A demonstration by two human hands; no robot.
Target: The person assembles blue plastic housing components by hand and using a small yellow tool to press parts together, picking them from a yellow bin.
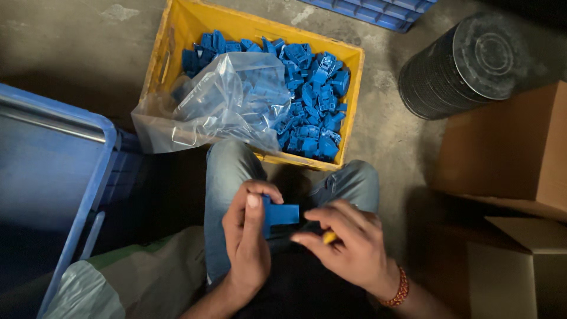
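Concrete floor underneath, one yellow crate point(349, 106) sitting there, blue parts too many to count. Left hand point(248, 236) pinching one blue plastic part point(279, 214) between thumb and fingers; right hand point(348, 245) fingertips curling round one small yellow piece point(329, 238).

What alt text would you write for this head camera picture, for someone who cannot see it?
Seen from above, a seated person's left hand holds a small blue plastic part while the right hand pinches a small yellow piece beside it. Beyond the knees, a yellow crate on the concrete floor holds many similar blue parts and a clear plastic bag.
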